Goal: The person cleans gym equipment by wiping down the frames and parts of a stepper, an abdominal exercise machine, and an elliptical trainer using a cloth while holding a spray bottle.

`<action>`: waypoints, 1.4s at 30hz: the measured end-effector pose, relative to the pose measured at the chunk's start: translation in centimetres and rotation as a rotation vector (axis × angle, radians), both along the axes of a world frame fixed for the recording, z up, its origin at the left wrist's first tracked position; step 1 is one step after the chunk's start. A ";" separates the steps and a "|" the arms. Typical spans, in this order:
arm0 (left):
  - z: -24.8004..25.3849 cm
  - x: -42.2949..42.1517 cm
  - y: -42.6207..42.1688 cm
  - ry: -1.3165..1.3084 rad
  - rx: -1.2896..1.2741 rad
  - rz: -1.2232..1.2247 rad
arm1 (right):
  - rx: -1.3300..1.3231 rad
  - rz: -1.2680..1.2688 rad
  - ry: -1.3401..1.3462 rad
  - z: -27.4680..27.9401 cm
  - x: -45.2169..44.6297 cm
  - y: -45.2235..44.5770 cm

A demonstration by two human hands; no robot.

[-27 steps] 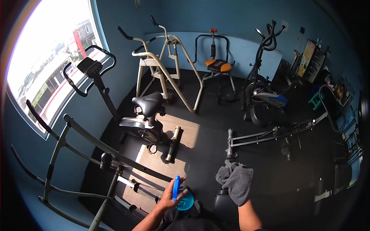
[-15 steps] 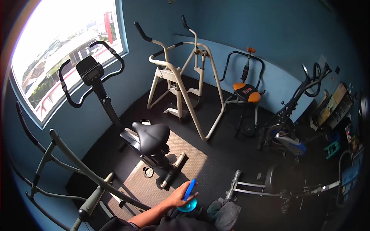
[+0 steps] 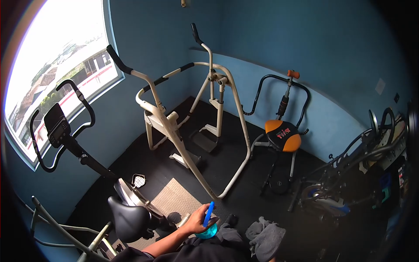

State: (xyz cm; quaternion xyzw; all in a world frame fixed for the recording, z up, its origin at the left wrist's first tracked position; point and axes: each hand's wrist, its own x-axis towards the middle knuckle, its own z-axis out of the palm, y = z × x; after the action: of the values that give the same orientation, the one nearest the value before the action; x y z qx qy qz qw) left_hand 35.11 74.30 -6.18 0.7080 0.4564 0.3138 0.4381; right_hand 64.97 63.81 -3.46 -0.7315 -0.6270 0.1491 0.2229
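My left hand (image 3: 198,221) is closed around a spray bottle with a blue trigger head (image 3: 209,214) and a clear turquoise body (image 3: 207,231), held in front of my dark clothing at the lower middle. To its right, a crumpled grey cloth (image 3: 265,239) hangs from my right hand (image 3: 273,260), which shows only as a sliver of skin at the bottom edge. The cloth hides those fingers. Beside my left forearm is the black saddle (image 3: 128,218) of an exercise bike, with its console (image 3: 56,126) near the window.
A cream air walker (image 3: 174,135) stands ahead on black floor matting. Behind it to the right is an orange-and-black seat machine (image 3: 283,135). Another exercise bike (image 3: 325,196) stands at the right, and grey machine bars (image 3: 56,227) reach in at lower left. Sunlight falls on a patterned mat (image 3: 174,196).
My view has moved forward, so the saddle bike now lies further left and the air walker looks nearer. The bottle and cloth have come along in my hands.
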 end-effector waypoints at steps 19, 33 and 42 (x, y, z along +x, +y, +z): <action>0.3 11.3 43.6 -0.165 0.083 0.153 | 0.092 0.260 0.054 3.9 7.3 51.9; 11.7 8.5 78.3 -0.060 0.392 0.345 | 0.489 0.441 -0.217 12.9 -3.0 93.7; 13.7 7.1 90.3 0.027 0.356 0.543 | 0.451 0.731 0.628 3.3 -9.0 112.5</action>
State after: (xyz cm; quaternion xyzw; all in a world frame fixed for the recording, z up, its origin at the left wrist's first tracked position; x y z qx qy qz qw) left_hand 42.19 164.62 7.52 0.6301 0.5721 0.4848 0.2016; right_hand 55.98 176.29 -0.16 -0.3192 -0.7606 0.2904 0.4851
